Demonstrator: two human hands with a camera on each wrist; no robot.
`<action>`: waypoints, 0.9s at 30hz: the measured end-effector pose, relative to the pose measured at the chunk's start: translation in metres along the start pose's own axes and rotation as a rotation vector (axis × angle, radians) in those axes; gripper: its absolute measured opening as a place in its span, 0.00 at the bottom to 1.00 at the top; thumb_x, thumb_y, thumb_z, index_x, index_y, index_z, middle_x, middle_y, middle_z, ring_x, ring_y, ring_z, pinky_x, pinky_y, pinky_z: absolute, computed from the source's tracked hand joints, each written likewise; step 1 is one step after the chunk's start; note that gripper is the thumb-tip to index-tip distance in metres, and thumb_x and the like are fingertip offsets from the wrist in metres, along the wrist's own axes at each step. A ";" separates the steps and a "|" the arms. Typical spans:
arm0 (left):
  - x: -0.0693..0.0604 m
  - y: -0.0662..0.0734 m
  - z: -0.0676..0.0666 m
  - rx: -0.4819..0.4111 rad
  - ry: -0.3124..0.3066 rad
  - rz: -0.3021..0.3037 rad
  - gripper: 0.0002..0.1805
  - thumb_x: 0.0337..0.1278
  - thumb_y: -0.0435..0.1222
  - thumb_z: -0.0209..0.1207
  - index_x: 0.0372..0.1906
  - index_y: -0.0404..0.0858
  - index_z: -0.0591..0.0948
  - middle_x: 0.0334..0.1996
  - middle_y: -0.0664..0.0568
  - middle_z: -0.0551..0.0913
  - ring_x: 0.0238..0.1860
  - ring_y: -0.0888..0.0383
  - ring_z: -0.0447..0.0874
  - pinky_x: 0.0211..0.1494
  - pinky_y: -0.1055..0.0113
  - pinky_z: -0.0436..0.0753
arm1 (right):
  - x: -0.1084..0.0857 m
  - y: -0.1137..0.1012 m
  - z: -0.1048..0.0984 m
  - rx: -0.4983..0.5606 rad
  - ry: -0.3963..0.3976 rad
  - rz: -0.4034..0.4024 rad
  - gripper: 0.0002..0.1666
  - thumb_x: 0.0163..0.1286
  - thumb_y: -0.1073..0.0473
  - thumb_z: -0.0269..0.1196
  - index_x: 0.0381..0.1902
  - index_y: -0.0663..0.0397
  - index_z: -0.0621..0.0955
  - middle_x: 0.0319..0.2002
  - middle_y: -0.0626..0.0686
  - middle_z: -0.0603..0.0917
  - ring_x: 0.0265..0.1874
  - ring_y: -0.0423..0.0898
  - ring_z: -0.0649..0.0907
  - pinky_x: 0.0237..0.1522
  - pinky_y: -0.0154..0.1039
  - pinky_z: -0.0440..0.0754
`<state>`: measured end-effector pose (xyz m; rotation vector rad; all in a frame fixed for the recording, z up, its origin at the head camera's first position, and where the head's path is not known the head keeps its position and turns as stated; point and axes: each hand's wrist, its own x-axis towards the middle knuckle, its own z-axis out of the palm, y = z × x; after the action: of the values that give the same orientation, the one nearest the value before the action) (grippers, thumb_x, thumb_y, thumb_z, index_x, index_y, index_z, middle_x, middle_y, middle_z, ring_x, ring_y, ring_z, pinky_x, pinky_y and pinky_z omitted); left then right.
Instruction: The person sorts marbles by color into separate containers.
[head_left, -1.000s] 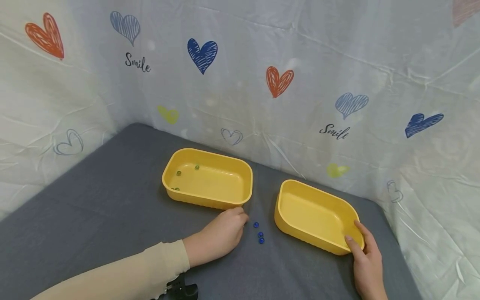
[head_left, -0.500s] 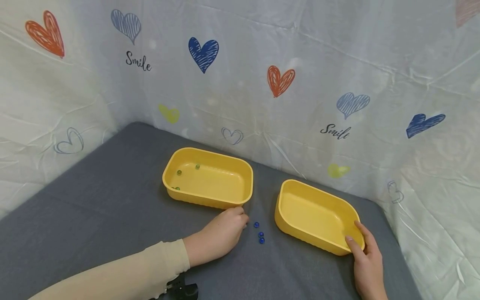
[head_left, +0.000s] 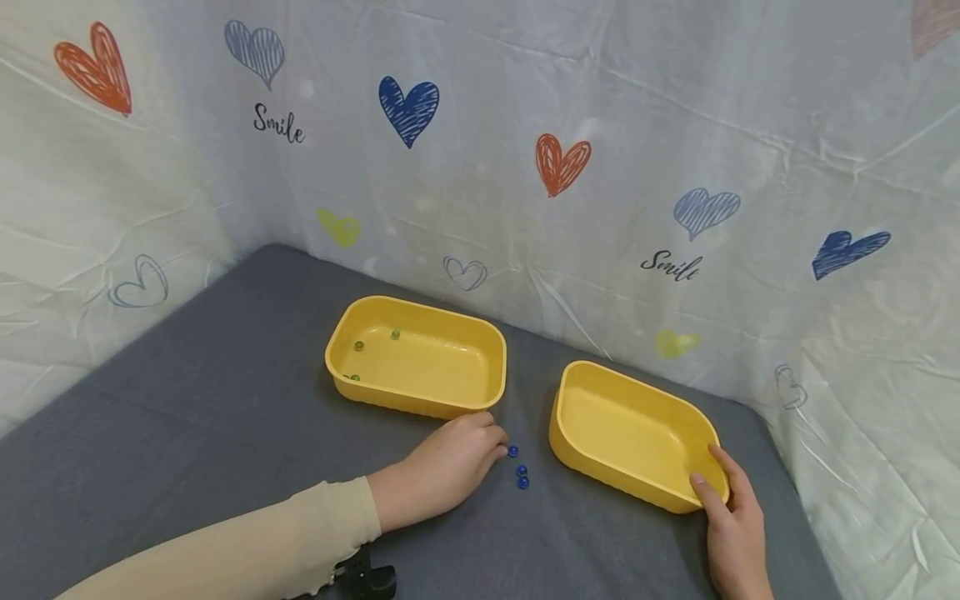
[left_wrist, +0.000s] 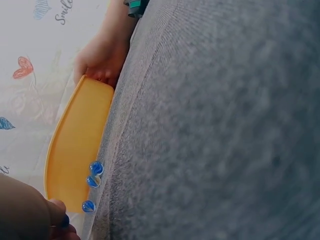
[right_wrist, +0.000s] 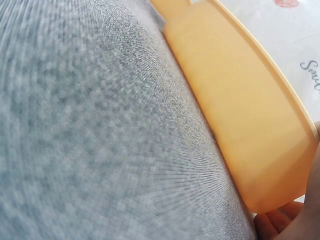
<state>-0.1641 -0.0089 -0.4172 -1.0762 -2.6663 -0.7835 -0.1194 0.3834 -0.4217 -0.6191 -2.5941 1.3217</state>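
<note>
My left hand (head_left: 447, 467) is low over the cloth, in front of the left yellow bin (head_left: 491, 383). Between its thumb and fingers it pinches a blue marble (left_wrist: 65, 220), which only the left wrist view shows. Three more blue marbles (head_left: 522, 471) lie on the cloth just right of the fingertips, the nearest almost touching them. At the near right corner of the right yellow bin (head_left: 630, 425), my right hand (head_left: 735, 521) grips the rim, thumb on the near side. That bin's wall (right_wrist: 245, 105) fills much of the right wrist view. Several green marbles (head_left: 358, 346) sit in the left bin.
A dark grey cloth (head_left: 187, 433) covers the table. Behind it hangs a white curtain (head_left: 480, 100) printed with hearts and "Smile". A gap of cloth separates the two bins. A black strapped device (head_left: 363, 575) is on the left wrist.
My left fingertips have shifted slightly right, closer to the nearest loose blue marble. The right hand, both bins and the loose marbles have stayed where they were.
</note>
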 end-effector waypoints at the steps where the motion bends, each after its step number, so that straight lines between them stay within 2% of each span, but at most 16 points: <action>1: 0.001 0.001 -0.001 -0.002 0.004 0.005 0.06 0.79 0.35 0.66 0.46 0.39 0.91 0.37 0.55 0.83 0.38 0.63 0.82 0.44 0.69 0.85 | 0.000 0.000 0.000 0.001 0.000 0.001 0.41 0.90 0.42 0.52 0.90 0.49 0.55 0.88 0.60 0.53 0.85 0.61 0.56 0.84 0.52 0.52; 5: 0.005 0.004 -0.003 -0.065 0.008 -0.003 0.06 0.80 0.37 0.66 0.47 0.40 0.91 0.37 0.56 0.83 0.38 0.64 0.81 0.44 0.70 0.84 | 0.000 0.000 -0.001 0.000 0.004 0.001 0.41 0.90 0.42 0.52 0.90 0.49 0.55 0.88 0.60 0.53 0.85 0.62 0.55 0.85 0.53 0.51; 11: 0.017 0.014 -0.005 -0.212 0.001 -0.040 0.07 0.81 0.37 0.65 0.51 0.40 0.91 0.40 0.58 0.84 0.40 0.68 0.81 0.45 0.74 0.83 | -0.001 0.001 -0.001 0.011 0.012 -0.008 0.41 0.90 0.42 0.54 0.90 0.49 0.57 0.88 0.59 0.54 0.85 0.61 0.56 0.84 0.49 0.51; 14: 0.026 0.022 -0.007 -0.261 0.007 -0.017 0.08 0.80 0.36 0.65 0.52 0.38 0.91 0.42 0.57 0.85 0.39 0.69 0.80 0.43 0.76 0.82 | -0.001 0.001 0.000 0.014 0.016 -0.014 0.41 0.90 0.43 0.54 0.90 0.49 0.57 0.88 0.59 0.55 0.85 0.61 0.56 0.84 0.50 0.51; 18: 0.041 0.033 -0.011 -0.283 0.033 0.032 0.09 0.81 0.36 0.65 0.53 0.38 0.91 0.41 0.57 0.85 0.36 0.69 0.77 0.41 0.78 0.80 | -0.001 0.002 0.000 0.015 0.021 -0.024 0.41 0.90 0.43 0.54 0.89 0.49 0.57 0.88 0.58 0.55 0.85 0.61 0.57 0.83 0.47 0.52; 20: 0.048 0.037 -0.013 -0.284 0.049 0.054 0.09 0.81 0.36 0.65 0.53 0.37 0.91 0.41 0.56 0.85 0.36 0.69 0.78 0.41 0.79 0.79 | -0.002 0.003 -0.001 0.017 0.020 -0.029 0.41 0.89 0.42 0.55 0.89 0.48 0.57 0.87 0.58 0.56 0.85 0.60 0.57 0.82 0.42 0.52; 22: 0.055 0.039 -0.014 -0.283 0.062 0.067 0.09 0.81 0.35 0.64 0.54 0.36 0.90 0.42 0.54 0.86 0.36 0.68 0.78 0.41 0.80 0.79 | -0.002 0.003 -0.001 0.016 0.019 -0.035 0.41 0.89 0.42 0.55 0.90 0.48 0.58 0.87 0.58 0.56 0.84 0.59 0.58 0.77 0.31 0.55; 25: 0.065 0.042 -0.015 -0.281 0.079 0.071 0.10 0.81 0.35 0.65 0.55 0.36 0.90 0.45 0.52 0.87 0.39 0.67 0.80 0.42 0.80 0.79 | -0.002 0.005 -0.001 0.019 0.022 -0.045 0.41 0.89 0.42 0.55 0.89 0.47 0.58 0.87 0.57 0.57 0.83 0.58 0.59 0.63 0.15 0.57; 27: 0.071 0.042 -0.015 -0.286 0.088 0.072 0.10 0.81 0.35 0.65 0.55 0.35 0.90 0.47 0.51 0.88 0.40 0.66 0.81 0.43 0.80 0.79 | -0.002 0.006 -0.001 0.017 0.024 -0.050 0.40 0.89 0.43 0.55 0.89 0.47 0.58 0.87 0.58 0.57 0.82 0.58 0.60 0.54 0.10 0.58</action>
<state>-0.1872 0.0509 -0.3635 -1.1615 -2.4796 -1.1953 -0.1152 0.3861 -0.4253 -0.5603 -2.5588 1.3115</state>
